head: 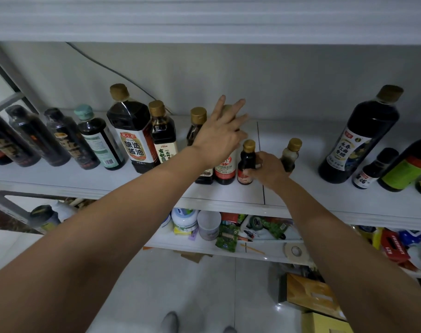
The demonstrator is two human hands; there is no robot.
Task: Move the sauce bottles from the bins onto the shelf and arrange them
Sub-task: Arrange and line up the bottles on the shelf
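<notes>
1. a white shelf (228, 195) against a grey wall carries a row of sauce bottles.
2. the right hand (268, 169) grips a small dark bottle (246, 159), fingers curled round its lower body; the bottle stands upright on the shelf.
3. just left of that grip, the left hand (219, 138) has its fingers straight and spread over a taller red-label bottle (225, 168).
4. just behind the right hand stands a small pale bottle (291, 151).
5. well right of it stands a tall dark bottle (358, 135).
</notes>
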